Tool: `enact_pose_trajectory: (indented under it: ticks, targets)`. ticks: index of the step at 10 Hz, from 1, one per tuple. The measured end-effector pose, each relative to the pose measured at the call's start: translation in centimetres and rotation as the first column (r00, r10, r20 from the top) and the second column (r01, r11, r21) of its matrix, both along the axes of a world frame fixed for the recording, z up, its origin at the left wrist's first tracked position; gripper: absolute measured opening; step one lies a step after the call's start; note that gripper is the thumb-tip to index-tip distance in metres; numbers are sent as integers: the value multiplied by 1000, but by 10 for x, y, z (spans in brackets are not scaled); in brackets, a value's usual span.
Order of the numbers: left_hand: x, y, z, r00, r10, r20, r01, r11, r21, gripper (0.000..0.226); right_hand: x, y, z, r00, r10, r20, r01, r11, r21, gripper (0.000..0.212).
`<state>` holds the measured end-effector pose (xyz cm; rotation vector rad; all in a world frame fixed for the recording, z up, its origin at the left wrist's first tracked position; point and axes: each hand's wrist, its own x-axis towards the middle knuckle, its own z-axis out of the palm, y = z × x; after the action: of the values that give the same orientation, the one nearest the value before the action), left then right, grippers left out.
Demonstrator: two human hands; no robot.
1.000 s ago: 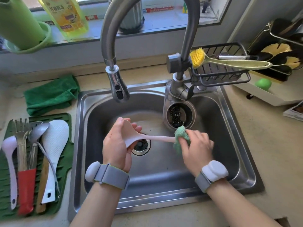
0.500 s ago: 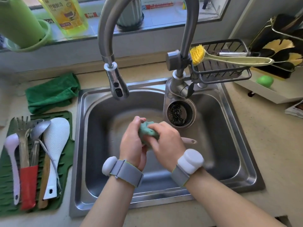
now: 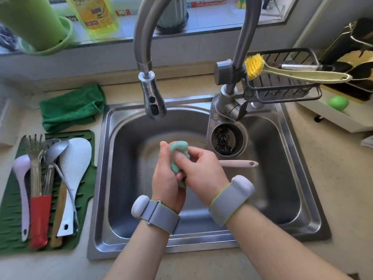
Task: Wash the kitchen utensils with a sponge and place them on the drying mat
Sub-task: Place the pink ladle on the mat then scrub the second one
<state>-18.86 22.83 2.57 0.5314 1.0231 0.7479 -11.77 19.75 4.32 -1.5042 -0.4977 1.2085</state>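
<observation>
Over the middle of the steel sink [image 3: 278, 130], my left hand [image 3: 165, 178] holds the bowl end of a pink spoon [image 3: 240, 163]. The bowl is hidden behind the hands and only the handle shows, pointing right. My right hand [image 3: 199, 174] presses a green sponge [image 3: 177, 150] against the spoon's head. At the left lies the green drying mat [image 3: 84, 190] with a white spoon [image 3: 21, 184], a red-handled fork [image 3: 39, 209], a metal ladle [image 3: 54, 152] and a white rice paddle [image 3: 73, 170].
The curved faucet [image 3: 151, 98] hangs above the hands. A cup with steel wool [image 3: 227, 142] sits at the sink's right, below a wire caddy [image 3: 282, 87] with a yellow brush [image 3: 282, 72]. A green cloth [image 3: 70, 108] lies behind the mat. A soap bottle [image 3: 96, 15] stands on the sill.
My right hand slid the sponge left along the pink handle, from its far end to the spoon's head by my left hand. The handle end is now bare.
</observation>
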Motion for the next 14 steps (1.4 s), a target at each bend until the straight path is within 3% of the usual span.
enact_pose_trajectory:
  ticks: [1, 2, 3, 4, 5, 6, 7, 8, 9, 10, 12, 13, 14]
  targets:
    - [-1, 1, 3, 1000, -8, 9, 8, 1000, -18, 38, 5, -9, -23, 287, 16, 958, -219, 974, 50, 22]
    - [5, 1, 4, 998, 9, -54, -7, 999, 32, 28, 0, -12, -23, 230, 94, 969, -162, 985, -57, 22]
    - [9, 3, 2, 986, 35, -165, -15, 993, 118, 24, -3, -6, -10, 779, 296, 553, -195, 952, -235, 18]
    - [3, 2, 0, 993, 70, -90, -59, 991, 120, 30, 3, 7, -6, 967, 113, -229, -144, 982, -124, 17]
    - [1, 3, 2, 998, 52, -35, -50, 997, 53, 41, -3, 9, -3, 869, -133, -477, 116, 991, -64, 17]
    - [2, 2, 3, 998, 55, 7, -54, 998, -33, 38, -15, 2, -5, 972, -185, 143, 180, 982, 54, 7]
    - [1, 5, 5, 995, 63, 75, -58, 996, -74, 34, -16, -2, -13, 570, -72, 818, -93, 984, 152, 12]
    - [4, 7, 10, 999, 48, 2, -48, 999, 15, 26, -5, -9, -22, 347, 34, 937, -155, 988, 21, 15]
    - [4, 10, 15, 993, 95, -65, -89, 993, 83, 21, 22, -30, -32, 433, 18, 901, 0, 1000, -20, 24]
    - [-1, 17, 18, 989, 123, -85, -115, 989, 97, 21, 49, -46, -44, 480, 131, 867, 104, 973, -205, 26]
    - [6, 11, 14, 990, 95, -108, -86, 992, 93, 22, 4, -18, -32, 343, 175, 923, -81, 984, -157, 27]
    - [-4, 18, 19, 988, 112, -105, -99, 988, 118, 23, 47, -42, -43, 366, 250, 896, 9, 962, -272, 15]
    - [-6, 17, 18, 987, 108, -119, -96, 990, 108, 23, 69, -68, -50, 549, 253, 796, 27, 947, -320, 14]
